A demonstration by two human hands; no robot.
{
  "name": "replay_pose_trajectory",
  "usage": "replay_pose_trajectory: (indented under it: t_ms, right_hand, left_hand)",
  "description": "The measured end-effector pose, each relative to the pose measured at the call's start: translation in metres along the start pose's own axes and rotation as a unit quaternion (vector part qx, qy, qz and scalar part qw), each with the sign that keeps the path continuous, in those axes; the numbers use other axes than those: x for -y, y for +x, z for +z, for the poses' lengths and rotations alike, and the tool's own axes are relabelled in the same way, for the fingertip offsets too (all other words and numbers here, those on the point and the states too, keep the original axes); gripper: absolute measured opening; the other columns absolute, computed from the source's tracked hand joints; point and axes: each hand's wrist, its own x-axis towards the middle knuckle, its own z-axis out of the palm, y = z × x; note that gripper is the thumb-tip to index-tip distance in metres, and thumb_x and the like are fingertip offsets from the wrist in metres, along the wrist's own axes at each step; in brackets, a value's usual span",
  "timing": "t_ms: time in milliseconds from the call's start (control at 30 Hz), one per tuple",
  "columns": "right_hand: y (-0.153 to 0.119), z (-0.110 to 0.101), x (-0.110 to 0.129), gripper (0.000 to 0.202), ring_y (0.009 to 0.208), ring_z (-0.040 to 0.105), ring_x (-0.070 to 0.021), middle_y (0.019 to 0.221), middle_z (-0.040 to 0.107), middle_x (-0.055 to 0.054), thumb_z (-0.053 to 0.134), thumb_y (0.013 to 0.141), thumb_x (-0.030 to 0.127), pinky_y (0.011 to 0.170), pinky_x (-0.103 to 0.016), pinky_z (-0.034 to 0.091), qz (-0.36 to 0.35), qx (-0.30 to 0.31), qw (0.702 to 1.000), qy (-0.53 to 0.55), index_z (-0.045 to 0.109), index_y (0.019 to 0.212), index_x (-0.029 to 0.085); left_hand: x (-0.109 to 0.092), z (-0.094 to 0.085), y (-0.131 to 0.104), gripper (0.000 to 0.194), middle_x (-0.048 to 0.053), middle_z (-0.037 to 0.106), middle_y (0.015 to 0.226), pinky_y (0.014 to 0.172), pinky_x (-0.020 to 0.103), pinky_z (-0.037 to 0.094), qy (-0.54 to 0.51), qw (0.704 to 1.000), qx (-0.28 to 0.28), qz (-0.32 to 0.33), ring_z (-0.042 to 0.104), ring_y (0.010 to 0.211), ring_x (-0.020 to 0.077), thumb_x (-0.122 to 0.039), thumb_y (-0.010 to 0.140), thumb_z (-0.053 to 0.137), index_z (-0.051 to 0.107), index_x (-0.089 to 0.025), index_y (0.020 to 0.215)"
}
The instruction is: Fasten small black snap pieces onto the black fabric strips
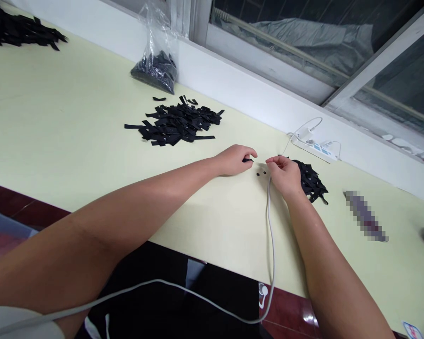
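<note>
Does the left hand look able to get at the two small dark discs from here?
Likely yes: the left hand is close to the small dark discs, with only bare tabletop between. The black strip in its fingers might hamper a pickup.

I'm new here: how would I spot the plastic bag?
Find the table below the window. At its far edge, by the white wall, the bag stands beyond and left of the middle pile of black strips. Unlike the loose piles, it is clear plastic with dark pieces inside.
</note>
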Motion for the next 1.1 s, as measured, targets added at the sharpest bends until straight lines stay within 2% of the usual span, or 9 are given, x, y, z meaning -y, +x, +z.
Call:
replay_pose_trajectory:
  t_ms: [100, 200, 267, 400, 500, 667, 833, 933, 1100]
  right_hand:
    - [0.003, -0.003, -0.004, 0.03, 0.065, 0.056, -0.0185, 0.077, 0.068, -0.005, 0.055, 0.074, 0.037, 0.067, -0.033, 0.042, 0.009, -0.03, 0.999, -0.01, 0.074, 0.089, 0.019]
    - [0.003, -0.005, -0.004, 0.028, 0.065, 0.056, -0.0195, 0.075, 0.068, -0.005, 0.056, 0.074, 0.035, 0.068, -0.034, 0.043, 0.012, -0.025, 0.999, -0.03, 0.075, 0.087, 0.02]
    - [0.002, -0.005, -0.003, 0.026, 0.065, 0.057, -0.0204, 0.072, 0.067, -0.005, 0.056, 0.073, 0.034, 0.068, -0.034, 0.043, 0.009, -0.009, 0.999, -0.045, 0.075, 0.085, 0.021]
    - [-0.002, -0.006, 0.004, 0.024, 0.061, 0.055, -0.0197, 0.065, 0.064, -0.004, 0.056, 0.073, 0.032, 0.067, -0.035, 0.043, -0.01, 0.009, 0.998, -0.06, 0.075, 0.084, 0.021]
    - [-0.005, -0.007, 0.008, 0.022, 0.061, 0.054, -0.0187, 0.066, 0.064, -0.003, 0.058, 0.073, 0.03, 0.067, -0.034, 0.043, -0.023, 0.021, 0.998, -0.061, 0.075, 0.083, 0.021]
    - [-0.007, -0.007, 0.01, 0.019, 0.065, 0.056, -0.0185, 0.072, 0.068, -0.004, 0.059, 0.074, 0.031, 0.069, -0.033, 0.043, -0.036, 0.044, 0.997, -0.056, 0.074, 0.081, 0.021]
    - [-0.007, -0.005, 0.009, 0.02, 0.066, 0.057, -0.0182, 0.074, 0.069, -0.004, 0.058, 0.075, 0.032, 0.069, -0.032, 0.043, -0.035, 0.053, 0.996, -0.057, 0.074, 0.081, 0.022]
    - [-0.006, -0.004, 0.009, 0.02, 0.065, 0.056, -0.018, 0.074, 0.069, -0.004, 0.058, 0.074, 0.032, 0.068, -0.032, 0.043, -0.037, 0.059, 0.996, -0.061, 0.074, 0.081, 0.021]
    - [-0.007, -0.005, 0.007, 0.021, 0.063, 0.056, -0.0173, 0.072, 0.069, -0.003, 0.057, 0.074, 0.031, 0.068, -0.032, 0.043, -0.048, 0.069, 0.994, -0.068, 0.075, 0.082, 0.022]
  left_hand:
    - [0.001, 0.002, 0.001, 0.036, 0.006, 0.07, 0.1, 0.083, 0.031, 0.047, 0.005, 1.0, -0.006, -0.01, 0.062, 0.087, 0.0181, -0.023, 0.082, 0.058, 0.069, -0.019, 0.116]
    - [0.0, 0.001, 0.001, 0.033, 0.008, 0.069, 0.104, 0.089, 0.034, 0.046, 0.035, 0.999, -0.011, -0.012, 0.061, 0.093, 0.0205, -0.023, 0.085, 0.055, 0.068, -0.019, 0.115]
    - [-0.001, -0.002, 0.001, 0.031, 0.01, 0.067, 0.108, 0.095, 0.038, 0.044, 0.084, 0.996, -0.033, -0.02, 0.059, 0.101, 0.0236, -0.024, 0.086, 0.053, 0.068, -0.018, 0.113]
    - [0.0, -0.007, 0.003, 0.03, 0.012, 0.062, 0.121, 0.1, 0.044, 0.038, 0.155, 0.98, -0.092, -0.089, 0.051, 0.115, 0.0281, -0.023, 0.088, 0.05, 0.065, -0.019, 0.114]
    - [0.002, -0.009, 0.004, 0.025, 0.01, 0.065, 0.111, 0.097, 0.043, 0.038, 0.149, 0.976, -0.105, -0.116, 0.054, 0.106, 0.0265, -0.022, 0.088, 0.05, 0.065, -0.02, 0.108]
    - [0.004, -0.011, 0.006, 0.017, 0.005, 0.069, 0.087, 0.094, 0.043, 0.038, 0.14, 0.98, -0.078, -0.118, 0.057, 0.083, 0.0212, -0.027, 0.089, 0.051, 0.066, -0.02, 0.09]
    - [0.004, -0.012, 0.006, 0.017, 0.005, 0.067, 0.079, 0.094, 0.041, 0.039, 0.154, 0.979, -0.062, -0.115, 0.058, 0.082, 0.0217, -0.03, 0.088, 0.055, 0.068, -0.02, 0.087]
    - [0.006, -0.012, 0.006, 0.014, 0.005, 0.066, 0.079, 0.095, 0.041, 0.039, 0.165, 0.978, -0.051, -0.115, 0.058, 0.085, 0.0223, -0.028, 0.086, 0.057, 0.067, -0.019, 0.087]
    - [0.006, -0.012, 0.005, 0.018, 0.01, 0.064, 0.099, 0.091, 0.041, 0.041, 0.167, 0.978, -0.073, -0.099, 0.058, 0.09, 0.0239, -0.026, 0.089, 0.053, 0.067, -0.018, 0.097]
